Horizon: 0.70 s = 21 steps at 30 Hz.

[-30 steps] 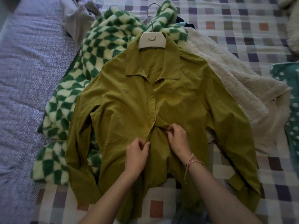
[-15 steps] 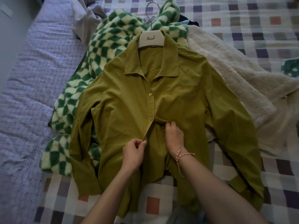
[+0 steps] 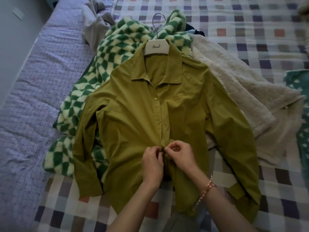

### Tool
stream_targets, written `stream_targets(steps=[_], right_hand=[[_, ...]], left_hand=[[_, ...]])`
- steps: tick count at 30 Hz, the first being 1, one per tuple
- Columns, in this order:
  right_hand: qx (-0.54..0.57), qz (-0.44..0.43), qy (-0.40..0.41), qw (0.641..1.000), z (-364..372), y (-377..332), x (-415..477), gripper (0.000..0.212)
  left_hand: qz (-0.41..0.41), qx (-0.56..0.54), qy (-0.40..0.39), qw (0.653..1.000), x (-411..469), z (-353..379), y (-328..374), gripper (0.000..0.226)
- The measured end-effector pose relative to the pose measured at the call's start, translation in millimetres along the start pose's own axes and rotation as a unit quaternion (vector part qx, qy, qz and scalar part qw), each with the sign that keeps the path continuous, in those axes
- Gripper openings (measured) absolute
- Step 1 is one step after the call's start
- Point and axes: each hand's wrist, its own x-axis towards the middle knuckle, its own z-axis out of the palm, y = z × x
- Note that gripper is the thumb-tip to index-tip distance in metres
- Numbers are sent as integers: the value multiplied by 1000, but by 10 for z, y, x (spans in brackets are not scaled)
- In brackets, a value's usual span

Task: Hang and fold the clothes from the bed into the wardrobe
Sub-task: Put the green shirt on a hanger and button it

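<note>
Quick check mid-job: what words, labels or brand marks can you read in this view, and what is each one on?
"Miool", in script with the middle letters uncertain: on the white hanger inside the collar of the olive shirt.
Small tag on the cream fleece: too small to read.
No other text, numbers or signs are legible.

Dimly lit bed (image 3: 242, 17) under a checked cover (image 3: 58, 206), lilac scallop-print sheet (image 3: 33, 97) along its left, grey surface (image 3: 16, 39) beyond.

Checked bed (image 3: 250, 22) carried olive shirt (image 3: 133, 123), partly overlapping others. Checkered fleece (image 3: 100, 72) lay left of shirt, cream fluffy garment (image 3: 234, 81) right, grey garment (image 3: 93, 25) beyond its upper-left.
</note>
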Motion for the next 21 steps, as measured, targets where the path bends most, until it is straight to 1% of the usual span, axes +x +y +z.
stream_targets(steps=[2, 4, 5, 7, 9, 11, 12, 14, 18, 21], right_hand=[[5, 7, 0, 1000, 17, -47, 4, 13], [-2, 13, -5, 1000, 32, -83, 15, 10], [-19, 12, -5, 1000, 45, -98, 11, 9], [-103, -4, 0, 995, 71, -101, 9, 4], [-178, -26, 13, 984, 99, -105, 1, 9], [-186, -34, 17, 982, 137, -108, -8, 12], [-178, -36, 14, 983, 166, -109, -11, 13], [-153, -32, 9, 988, 221, -112, -33, 12], [-52, 11, 57, 997, 239, -65, -61, 6], [-20, 9, 61, 998, 241, -37, -84, 7]], left_hand=[[-34, -47, 4, 998, -13, 5, 33, 16], [-103, -134, -5, 986, 26, -9, 35, 15], [-135, -175, -12, 975, 47, -23, 23, 16], [-170, -221, -25, 960, 75, -53, 2, 18], [-171, -230, -28, 958, 60, -89, -13, 19], [-151, -228, -31, 961, 22, -118, -20, 16], [-139, -226, -34, 964, 9, -131, -16, 12], [-119, -215, -30, 969, -4, -141, -13, 15], [-107, -192, -28, 975, 16, -139, -6, 10], [-95, -188, -34, 977, 28, -126, -20, 11]])
